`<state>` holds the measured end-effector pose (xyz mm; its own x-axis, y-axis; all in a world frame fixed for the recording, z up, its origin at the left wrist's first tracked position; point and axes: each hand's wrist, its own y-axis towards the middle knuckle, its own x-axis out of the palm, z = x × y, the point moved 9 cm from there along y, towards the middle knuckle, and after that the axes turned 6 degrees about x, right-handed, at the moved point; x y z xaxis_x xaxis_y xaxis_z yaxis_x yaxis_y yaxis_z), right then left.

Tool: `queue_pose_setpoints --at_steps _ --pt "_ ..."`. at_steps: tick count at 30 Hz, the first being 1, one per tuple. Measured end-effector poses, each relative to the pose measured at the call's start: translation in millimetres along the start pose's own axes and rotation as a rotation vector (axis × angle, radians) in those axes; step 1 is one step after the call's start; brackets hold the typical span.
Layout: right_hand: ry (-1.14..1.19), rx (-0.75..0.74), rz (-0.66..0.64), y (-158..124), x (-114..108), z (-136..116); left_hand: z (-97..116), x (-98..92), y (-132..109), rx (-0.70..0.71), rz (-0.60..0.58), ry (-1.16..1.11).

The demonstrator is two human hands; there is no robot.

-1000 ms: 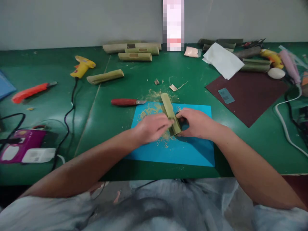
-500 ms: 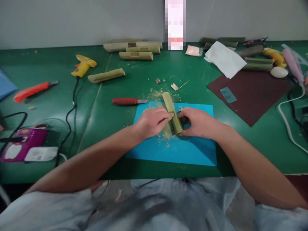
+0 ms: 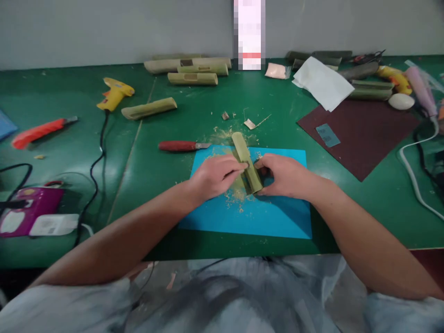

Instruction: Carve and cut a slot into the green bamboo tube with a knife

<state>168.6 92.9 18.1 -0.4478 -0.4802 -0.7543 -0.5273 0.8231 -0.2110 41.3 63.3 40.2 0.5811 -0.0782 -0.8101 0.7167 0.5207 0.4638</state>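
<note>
A short bamboo tube [image 3: 249, 159] stands at a slant over the blue sheet [image 3: 287, 217], its upper end leaning away to the left. My right hand [image 3: 282, 173] grips its lower right side, thumb and fingers curled against it. From the left, my left hand [image 3: 218, 175] pinches at the middle of the tube; whatever lies between those fingertips is too small or hidden to make out. Pale shavings and dust [image 3: 239, 196] are scattered around the tube. Just beyond my left hand lies a red-handled knife [image 3: 182, 146], its blade pointing right.
More bamboo tubes [image 3: 192, 79] lie along the back. At left are a yellow glue gun [image 3: 115, 95], a red-handled tool [image 3: 41, 132] and a purple box [image 3: 38, 206] with cables. A dark brown sheet [image 3: 360, 138] and white paper [image 3: 322, 83] lie at right.
The whole view has shifted slightly, so the table items appear a little further left. Both hands keep nearly the same hold on the bamboo tube.
</note>
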Motion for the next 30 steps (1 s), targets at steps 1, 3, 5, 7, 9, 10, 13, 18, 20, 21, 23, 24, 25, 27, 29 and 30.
queue_pose_setpoints --at_steps 1,3,5,7,9,10,13,18,20,21,23,24,25,27,29,30 --pt "-0.004 0.003 0.001 0 0 0 -1 -0.2 -1 -0.011 0.004 0.008" --pt "-0.009 0.008 -0.004 0 0 1 3 5.4 -2 0.027 -0.045 -0.007" --pt "-0.005 0.005 -0.007 0 1 1 7 9.9 -2 0.069 -0.084 -0.027" --pt "-0.006 0.001 -0.01 0 1 1 5 5.0 -1 0.044 -0.032 0.002" --pt "-0.011 0.002 -0.008 0 2 1 4 0.9 1 0.025 0.005 0.051" --pt "-0.013 0.007 -0.008 0 1 1 6 2.0 2 0.044 -0.009 0.06" --pt "-0.013 0.014 -0.012 0 1 1 15 11.0 2 0.134 -0.112 0.023" --pt "-0.008 0.017 -0.002 0 -1 0 -3 -2.1 2 -0.006 0.015 0.061" --pt "-0.014 0.007 -0.005 0 -1 -1 2 7.7 1 0.05 -0.085 0.017" --pt "-0.017 0.005 -0.005 0 0 -1 5 11.6 0 0.071 -0.124 -0.002" --pt "-0.016 0.014 -0.004 0 0 0 3 7.6 1 0.029 -0.075 0.013" --pt "-0.015 0.018 -0.004 0 0 1 1 3.8 1 -0.004 -0.033 0.028" --pt "-0.015 0.021 -0.005 0 0 1 -2 -0.6 2 -0.043 0.016 0.039" --pt "-0.017 0.019 -0.008 0 1 1 3 4.3 4 0.0 -0.031 -0.018" --pt "-0.019 0.01 -0.011 0 0 0 4 6.8 6 0.032 -0.059 -0.066" --pt "-0.016 0.01 -0.006 0 0 0 1 4.0 7 0.012 -0.034 -0.062"
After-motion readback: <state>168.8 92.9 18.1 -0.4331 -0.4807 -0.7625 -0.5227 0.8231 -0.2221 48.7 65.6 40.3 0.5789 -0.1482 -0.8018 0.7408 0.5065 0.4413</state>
